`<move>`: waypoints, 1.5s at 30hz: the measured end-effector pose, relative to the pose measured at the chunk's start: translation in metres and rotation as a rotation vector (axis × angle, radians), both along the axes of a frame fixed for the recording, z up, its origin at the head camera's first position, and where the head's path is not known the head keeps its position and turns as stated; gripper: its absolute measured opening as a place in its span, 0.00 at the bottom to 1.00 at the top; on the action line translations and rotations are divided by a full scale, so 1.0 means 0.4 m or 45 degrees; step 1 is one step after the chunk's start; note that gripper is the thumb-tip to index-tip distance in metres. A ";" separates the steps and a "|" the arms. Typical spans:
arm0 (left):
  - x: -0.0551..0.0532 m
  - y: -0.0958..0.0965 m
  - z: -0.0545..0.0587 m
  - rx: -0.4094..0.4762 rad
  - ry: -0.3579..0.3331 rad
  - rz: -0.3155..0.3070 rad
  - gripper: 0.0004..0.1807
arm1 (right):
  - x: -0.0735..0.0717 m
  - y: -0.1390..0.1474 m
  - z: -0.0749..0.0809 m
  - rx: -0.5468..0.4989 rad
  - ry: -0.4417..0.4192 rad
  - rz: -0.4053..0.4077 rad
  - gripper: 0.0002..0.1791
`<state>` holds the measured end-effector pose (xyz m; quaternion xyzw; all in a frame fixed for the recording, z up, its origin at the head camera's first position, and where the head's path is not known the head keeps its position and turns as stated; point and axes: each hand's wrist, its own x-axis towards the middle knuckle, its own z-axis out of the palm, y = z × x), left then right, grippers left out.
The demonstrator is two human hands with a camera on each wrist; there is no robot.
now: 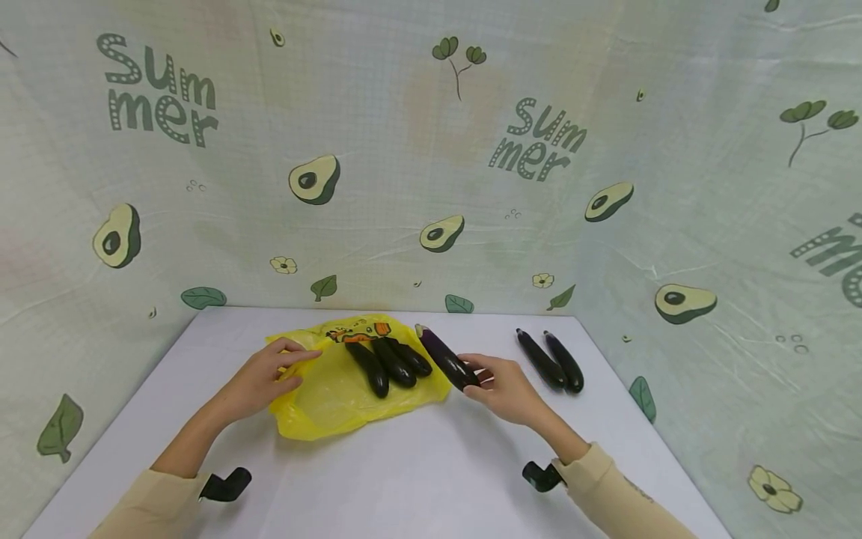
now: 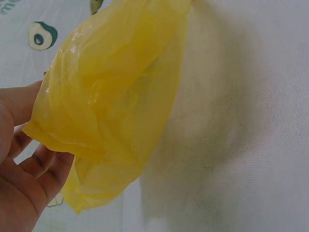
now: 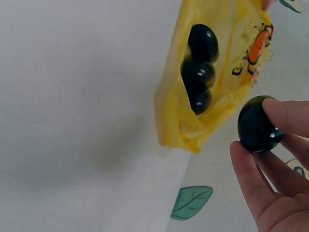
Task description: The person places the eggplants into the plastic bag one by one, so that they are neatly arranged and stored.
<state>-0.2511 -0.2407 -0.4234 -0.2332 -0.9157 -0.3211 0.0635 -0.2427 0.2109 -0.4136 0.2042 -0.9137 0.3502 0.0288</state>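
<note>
My right hand point(image 1: 501, 385) grips an eggplant point(image 1: 441, 355) near its rounded end, with the pale stem end pointing up and left toward the bag. From the right wrist, that dark, glossy end shows between thumb and fingers. Three eggplants point(image 1: 393, 361) lie side by side in a yellow plastic bag point(image 1: 323, 400), their rounded ends toward the opening. At the bag's left edge is my left hand point(image 1: 259, 378), thumb and fingers spread apart. Yellow film point(image 2: 116, 92) hides its fingertips in the left wrist view.
Two more eggplants point(image 1: 552, 359) rest together on the right side of the white table point(image 1: 404, 479). A cloth printed with avocados and leaves point(image 1: 377, 112) hangs behind and along the sides. Each sleeve has a black wrist device point(image 1: 227, 485) beside it.
</note>
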 end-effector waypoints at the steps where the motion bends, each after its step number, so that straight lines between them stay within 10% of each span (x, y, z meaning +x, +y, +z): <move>1: 0.000 0.001 0.001 -0.002 -0.001 0.000 0.28 | 0.001 -0.003 0.000 -0.001 0.001 0.008 0.31; 45: -0.004 0.002 0.002 -0.019 0.010 0.015 0.28 | 0.001 -0.210 -0.010 0.001 -0.063 0.274 0.29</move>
